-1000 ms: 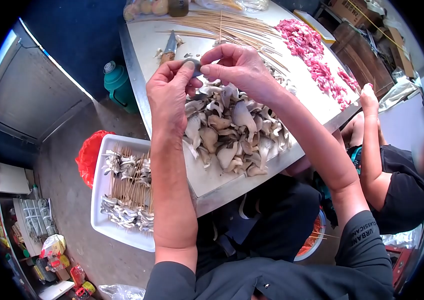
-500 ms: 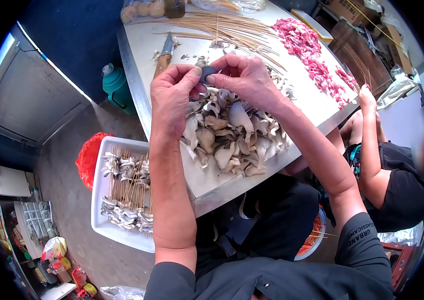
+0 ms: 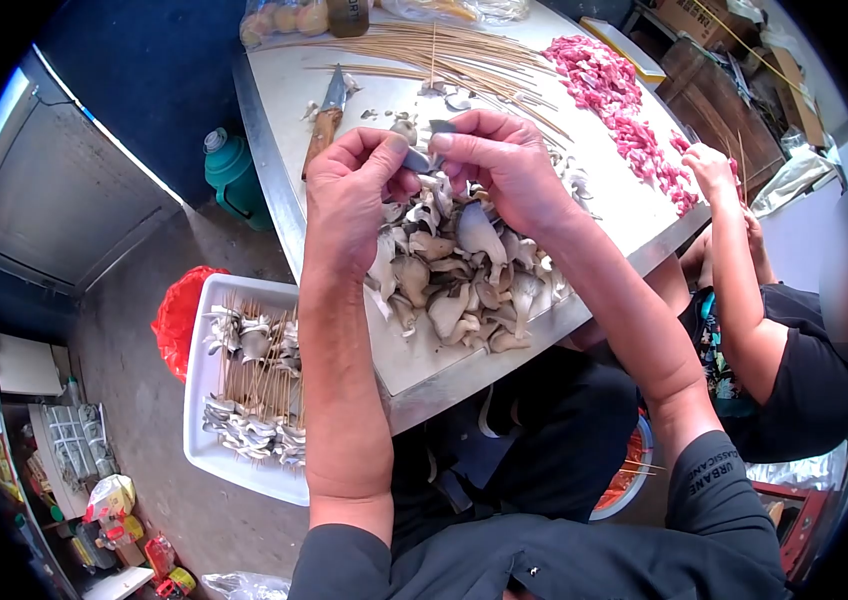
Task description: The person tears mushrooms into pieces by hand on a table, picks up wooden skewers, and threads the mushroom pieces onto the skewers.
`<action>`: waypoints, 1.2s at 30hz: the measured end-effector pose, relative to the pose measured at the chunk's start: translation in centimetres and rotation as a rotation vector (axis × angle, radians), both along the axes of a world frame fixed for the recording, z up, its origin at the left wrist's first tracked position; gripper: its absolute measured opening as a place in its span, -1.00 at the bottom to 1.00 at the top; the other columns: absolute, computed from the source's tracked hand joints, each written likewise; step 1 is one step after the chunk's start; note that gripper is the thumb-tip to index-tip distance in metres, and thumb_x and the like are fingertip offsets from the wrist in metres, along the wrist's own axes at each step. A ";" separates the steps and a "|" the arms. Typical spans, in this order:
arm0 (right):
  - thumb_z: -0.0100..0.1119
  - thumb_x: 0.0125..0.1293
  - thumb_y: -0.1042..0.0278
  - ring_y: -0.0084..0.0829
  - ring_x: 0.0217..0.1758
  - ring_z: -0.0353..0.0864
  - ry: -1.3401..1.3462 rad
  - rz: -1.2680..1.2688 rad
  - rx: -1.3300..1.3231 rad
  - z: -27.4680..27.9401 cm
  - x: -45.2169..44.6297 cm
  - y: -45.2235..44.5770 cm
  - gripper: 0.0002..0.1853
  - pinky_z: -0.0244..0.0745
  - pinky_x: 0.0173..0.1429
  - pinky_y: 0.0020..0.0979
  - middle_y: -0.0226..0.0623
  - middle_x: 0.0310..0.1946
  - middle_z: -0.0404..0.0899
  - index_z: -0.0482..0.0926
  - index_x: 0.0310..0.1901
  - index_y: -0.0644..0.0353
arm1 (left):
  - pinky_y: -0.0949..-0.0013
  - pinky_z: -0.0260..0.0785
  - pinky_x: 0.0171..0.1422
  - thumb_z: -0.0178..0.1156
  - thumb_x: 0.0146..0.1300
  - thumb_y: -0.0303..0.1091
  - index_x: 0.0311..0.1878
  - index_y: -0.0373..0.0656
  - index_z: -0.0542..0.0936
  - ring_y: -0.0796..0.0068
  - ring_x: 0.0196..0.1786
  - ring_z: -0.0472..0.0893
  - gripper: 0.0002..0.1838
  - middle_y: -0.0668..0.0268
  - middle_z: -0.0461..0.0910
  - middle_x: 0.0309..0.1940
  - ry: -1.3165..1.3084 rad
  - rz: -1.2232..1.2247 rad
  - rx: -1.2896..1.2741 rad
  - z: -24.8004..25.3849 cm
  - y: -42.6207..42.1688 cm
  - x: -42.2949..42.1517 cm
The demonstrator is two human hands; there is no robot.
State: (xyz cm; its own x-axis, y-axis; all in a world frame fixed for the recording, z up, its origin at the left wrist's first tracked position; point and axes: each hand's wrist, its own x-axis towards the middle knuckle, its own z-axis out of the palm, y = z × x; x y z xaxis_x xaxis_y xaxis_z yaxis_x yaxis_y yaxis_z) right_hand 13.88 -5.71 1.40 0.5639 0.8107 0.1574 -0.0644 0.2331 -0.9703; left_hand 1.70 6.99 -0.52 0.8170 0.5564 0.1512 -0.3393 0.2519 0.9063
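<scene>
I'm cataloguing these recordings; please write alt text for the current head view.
A person's left hand and right hand pinch grey mushroom over a mushroom pile on a table. Beyond lie a knife, loose skewers and pink meat; a white tray of skewered mushrooms is at left, another person at right.

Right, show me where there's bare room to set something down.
The widest bare patch of tabletop lies between the oyster mushrooms and the raw meat. A smaller one is the near corner, between the mushrooms and the metal edge. Crowded: the middle, heaped with mushrooms, and the far side, strewn with bamboo skewers.
</scene>
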 end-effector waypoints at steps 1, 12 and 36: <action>0.34 0.21 0.46 -0.64 -0.52 0.55 0.076 -0.035 0.038 -0.1 0.2 -0.1 -0.90 0.50 -0.43 -0.60 -0.40 -0.50 0.61 0.64 -0.28 0.28 | 0.54 0.41 -0.33 0.21 0.34 -0.44 -0.21 -0.24 0.58 0.58 -0.44 0.57 -0.92 0.33 0.61 -0.41 -0.047 0.002 -0.059 0.0 0.0 0.0; 0.28 0.22 0.44 -0.70 -0.45 0.59 -0.323 -0.328 -0.065 -0.6 1.2 -2.9 -0.62 0.45 -0.45 -0.67 -0.35 -0.43 0.64 0.56 0.05 0.42 | 0.57 0.39 -0.05 0.21 0.31 -0.47 0.01 -0.23 0.63 0.67 -0.14 0.57 -0.77 0.36 0.69 -0.17 0.057 0.176 0.457 0.1 -0.8 0.6; 0.42 0.00 -0.03 0.04 0.46 0.14 -1.176 -0.684 -0.324 -6.6 -10.7 -13.4 -0.18 0.04 0.47 -0.02 0.06 0.38 0.20 0.40 0.25 0.29 | 0.02 0.08 0.45 0.26 0.22 0.12 0.24 -0.28 0.45 -0.09 0.36 0.27 -0.28 -0.14 0.33 0.25 0.495 0.619 1.024 -5.1 -6.3 -8.0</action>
